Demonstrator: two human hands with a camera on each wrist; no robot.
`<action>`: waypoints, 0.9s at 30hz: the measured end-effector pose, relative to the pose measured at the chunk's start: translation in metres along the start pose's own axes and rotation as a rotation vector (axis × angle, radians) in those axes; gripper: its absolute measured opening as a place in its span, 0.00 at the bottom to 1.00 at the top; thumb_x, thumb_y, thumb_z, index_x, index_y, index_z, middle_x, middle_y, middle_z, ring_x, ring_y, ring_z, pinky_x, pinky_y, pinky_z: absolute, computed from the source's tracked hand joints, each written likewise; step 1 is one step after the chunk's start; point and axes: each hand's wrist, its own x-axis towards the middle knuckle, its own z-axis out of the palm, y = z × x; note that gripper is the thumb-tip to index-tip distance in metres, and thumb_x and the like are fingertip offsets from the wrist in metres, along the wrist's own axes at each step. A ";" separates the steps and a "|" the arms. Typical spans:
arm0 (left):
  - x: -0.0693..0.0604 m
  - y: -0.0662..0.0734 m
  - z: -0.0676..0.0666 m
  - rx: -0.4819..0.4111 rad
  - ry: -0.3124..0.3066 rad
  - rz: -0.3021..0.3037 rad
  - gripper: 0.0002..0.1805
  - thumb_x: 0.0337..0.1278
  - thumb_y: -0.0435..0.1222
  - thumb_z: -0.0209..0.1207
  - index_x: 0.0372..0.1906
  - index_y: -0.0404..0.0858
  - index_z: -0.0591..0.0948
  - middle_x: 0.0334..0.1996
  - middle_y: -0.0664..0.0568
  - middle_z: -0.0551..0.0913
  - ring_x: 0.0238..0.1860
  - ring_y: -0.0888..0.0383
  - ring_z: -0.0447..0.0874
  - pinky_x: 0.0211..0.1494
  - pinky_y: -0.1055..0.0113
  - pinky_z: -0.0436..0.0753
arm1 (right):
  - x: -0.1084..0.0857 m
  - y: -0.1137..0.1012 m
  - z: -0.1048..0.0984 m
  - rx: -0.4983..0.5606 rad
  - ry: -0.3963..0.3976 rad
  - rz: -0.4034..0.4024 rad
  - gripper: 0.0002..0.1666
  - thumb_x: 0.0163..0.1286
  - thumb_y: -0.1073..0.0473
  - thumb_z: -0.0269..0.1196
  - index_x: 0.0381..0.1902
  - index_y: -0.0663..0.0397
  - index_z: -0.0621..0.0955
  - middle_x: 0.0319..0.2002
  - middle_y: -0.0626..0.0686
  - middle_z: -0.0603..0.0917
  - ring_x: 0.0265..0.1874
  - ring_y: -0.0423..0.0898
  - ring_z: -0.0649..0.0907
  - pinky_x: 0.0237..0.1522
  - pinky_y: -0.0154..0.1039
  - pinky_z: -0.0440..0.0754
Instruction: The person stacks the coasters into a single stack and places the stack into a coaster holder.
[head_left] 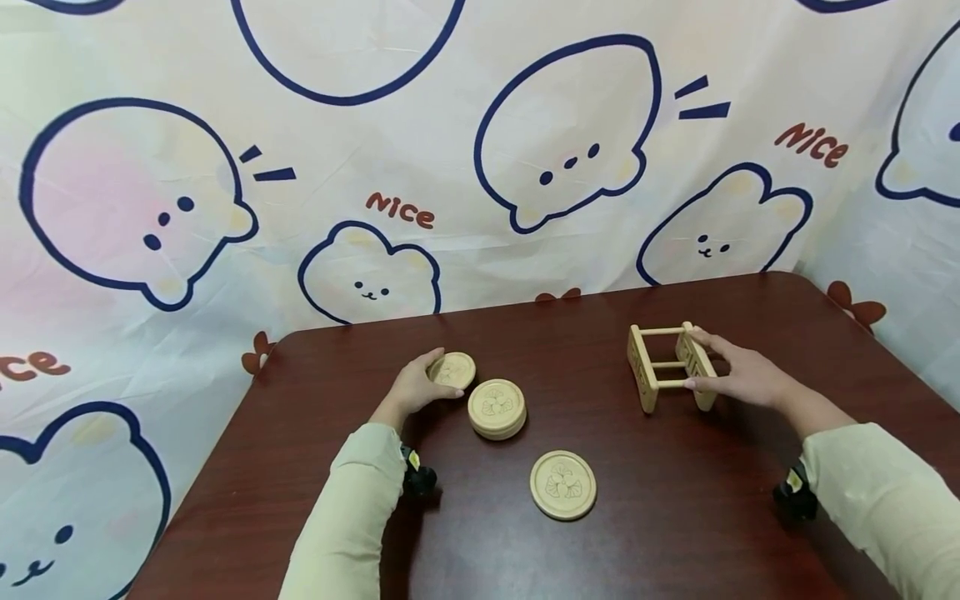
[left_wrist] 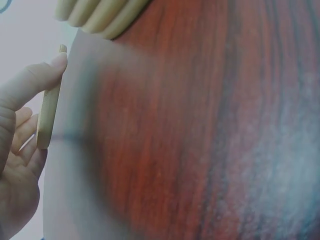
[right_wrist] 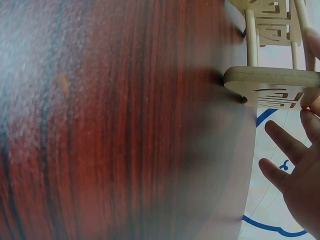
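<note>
My left hand (head_left: 415, 389) pinches a round wooden coaster (head_left: 454, 370) by its edge; in the left wrist view the coaster (left_wrist: 50, 107) stands edge-on between thumb and fingers. Just to its right in the head view sits a stack of wooden coasters (head_left: 497, 407), the top one carved with a leaf pattern. A single coaster (head_left: 563, 485) lies flat nearer the front. My right hand (head_left: 742, 375) grips the right side panel of a small wooden coaster rack (head_left: 670, 365). Cut-out patterns show on the rack's panel (right_wrist: 280, 95) in the right wrist view, with some fingers spread away from it.
Everything stands on a dark reddish-brown table (head_left: 480, 542) with rounded far corners. Behind it hangs a pale cloth (head_left: 570, 250) printed with cartoon bears. Dark wrist cameras (head_left: 418, 477) sit at both cuffs.
</note>
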 end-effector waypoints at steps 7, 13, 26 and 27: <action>-0.007 0.009 -0.007 -0.035 0.001 0.013 0.47 0.31 0.41 0.69 0.63 0.39 0.59 0.60 0.48 0.62 0.60 0.52 0.56 0.59 0.56 0.57 | 0.002 -0.002 -0.001 -0.010 0.003 -0.005 0.55 0.51 0.33 0.56 0.66 0.56 0.47 0.59 0.71 0.55 0.53 0.68 0.61 0.46 0.63 0.60; -0.010 0.017 -0.010 -0.020 -0.020 0.075 0.47 0.32 0.42 0.69 0.63 0.39 0.59 0.60 0.48 0.62 0.59 0.52 0.57 0.59 0.57 0.58 | 0.000 -0.001 0.000 -0.017 0.005 0.000 0.55 0.51 0.33 0.56 0.66 0.57 0.47 0.59 0.71 0.55 0.53 0.68 0.61 0.46 0.63 0.60; -0.025 0.035 -0.005 0.001 -0.050 0.198 0.47 0.27 0.43 0.71 0.61 0.38 0.62 0.59 0.51 0.64 0.58 0.55 0.59 0.58 0.59 0.60 | -0.001 -0.001 -0.001 -0.005 0.001 -0.001 0.54 0.53 0.36 0.57 0.66 0.57 0.47 0.59 0.71 0.54 0.53 0.68 0.60 0.46 0.64 0.60; -0.025 0.035 -0.004 0.005 -0.050 0.208 0.47 0.27 0.43 0.71 0.61 0.38 0.63 0.58 0.51 0.64 0.58 0.55 0.59 0.58 0.59 0.60 | -0.001 -0.002 -0.001 -0.004 0.003 -0.003 0.54 0.53 0.36 0.57 0.66 0.57 0.47 0.59 0.71 0.54 0.53 0.69 0.60 0.45 0.64 0.60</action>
